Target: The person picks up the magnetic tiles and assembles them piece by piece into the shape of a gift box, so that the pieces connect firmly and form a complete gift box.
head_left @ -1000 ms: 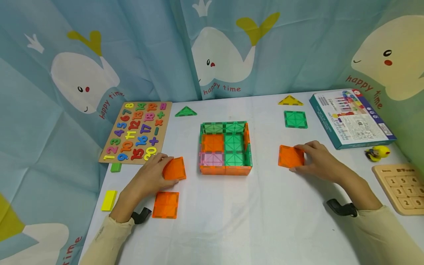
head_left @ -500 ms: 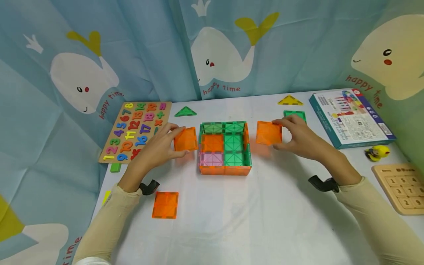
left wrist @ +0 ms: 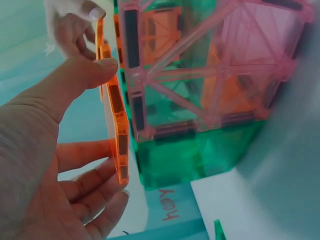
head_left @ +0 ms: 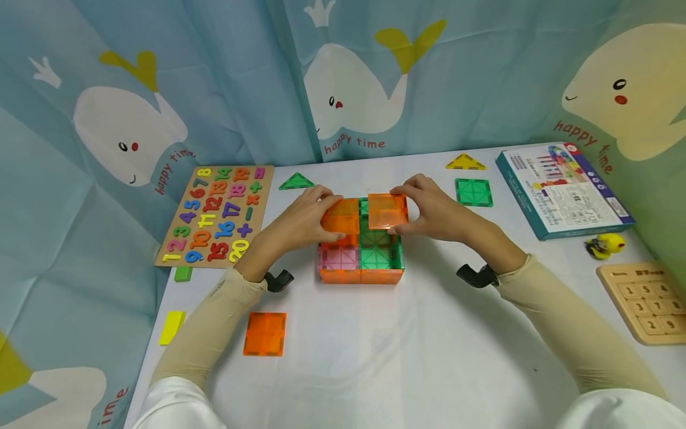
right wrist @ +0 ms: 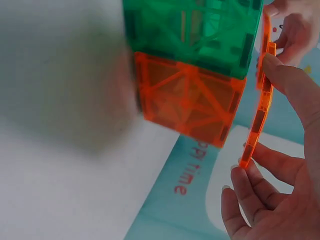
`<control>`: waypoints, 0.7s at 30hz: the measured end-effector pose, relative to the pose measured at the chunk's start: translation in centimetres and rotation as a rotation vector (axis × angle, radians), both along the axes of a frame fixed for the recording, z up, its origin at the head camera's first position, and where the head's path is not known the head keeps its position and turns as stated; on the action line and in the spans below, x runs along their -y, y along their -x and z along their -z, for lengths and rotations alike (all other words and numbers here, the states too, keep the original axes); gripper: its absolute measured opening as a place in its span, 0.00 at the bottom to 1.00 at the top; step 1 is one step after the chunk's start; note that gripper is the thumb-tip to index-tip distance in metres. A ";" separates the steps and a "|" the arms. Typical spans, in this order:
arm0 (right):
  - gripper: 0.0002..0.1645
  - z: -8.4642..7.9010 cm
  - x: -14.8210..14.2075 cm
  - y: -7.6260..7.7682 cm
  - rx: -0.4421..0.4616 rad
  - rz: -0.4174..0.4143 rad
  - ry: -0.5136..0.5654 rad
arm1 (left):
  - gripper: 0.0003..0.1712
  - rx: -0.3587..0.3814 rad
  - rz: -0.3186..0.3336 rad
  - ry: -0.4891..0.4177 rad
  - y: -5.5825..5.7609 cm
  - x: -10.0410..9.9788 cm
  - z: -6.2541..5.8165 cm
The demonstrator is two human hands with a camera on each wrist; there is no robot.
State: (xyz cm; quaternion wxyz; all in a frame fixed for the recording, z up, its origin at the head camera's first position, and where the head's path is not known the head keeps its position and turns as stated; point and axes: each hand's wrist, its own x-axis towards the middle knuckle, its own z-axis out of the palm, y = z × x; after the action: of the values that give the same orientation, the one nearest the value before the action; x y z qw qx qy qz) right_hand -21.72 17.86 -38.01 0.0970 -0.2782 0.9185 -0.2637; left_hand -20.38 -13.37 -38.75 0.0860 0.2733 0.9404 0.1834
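Observation:
An open-topped box built of magnetic tiles (head_left: 361, 276) stands mid-table, with orange, green and pink sides. My left hand (head_left: 302, 221) pinches an orange square tile (head_left: 340, 224) over the box's back left part. In the left wrist view that tile (left wrist: 120, 135) lies between thumb and fingers, close above the pink wall (left wrist: 225, 70). My right hand (head_left: 434, 210) pinches another orange square tile (head_left: 387, 210) by its right edge, over the back right corner. The right wrist view has this tile (right wrist: 257, 120) just over the orange and green walls (right wrist: 187, 100).
A loose orange tile (head_left: 265, 333) lies front left. Green triangle (head_left: 297, 181), yellow triangle (head_left: 465, 162) and green square (head_left: 474, 192) tiles lie farther back. A number board (head_left: 214, 217) is left; a box of printed card (head_left: 565, 190), toy duck (head_left: 605, 245) and wooden number board (head_left: 643, 304) are right.
Both hands have lifted their orange tiles from the table's sides and brought them inward, the left going right and the right going left, to over the box's back half.

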 end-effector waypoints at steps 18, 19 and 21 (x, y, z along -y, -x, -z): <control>0.48 0.9 1.8 1.0 0.001 -0.064 -0.056 | 0.49 0.082 -0.005 0.000 1.1 -0.2 0.8; 0.49 1.0 1.8 1.0 0.002 -0.063 -0.056 | 0.49 0.082 0.000 0.005 1.1 -0.2 0.7; 0.48 1.1 1.7 1.0 0.006 -0.063 -0.055 | 0.49 0.082 0.008 0.008 1.2 -0.2 0.7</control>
State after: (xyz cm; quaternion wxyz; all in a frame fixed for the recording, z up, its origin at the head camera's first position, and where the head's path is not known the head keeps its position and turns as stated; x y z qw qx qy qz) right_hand -22.71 16.12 -39.09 0.1155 -0.3034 0.9159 -0.2360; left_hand -21.55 -13.21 -39.49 0.1263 0.2688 0.9357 0.1904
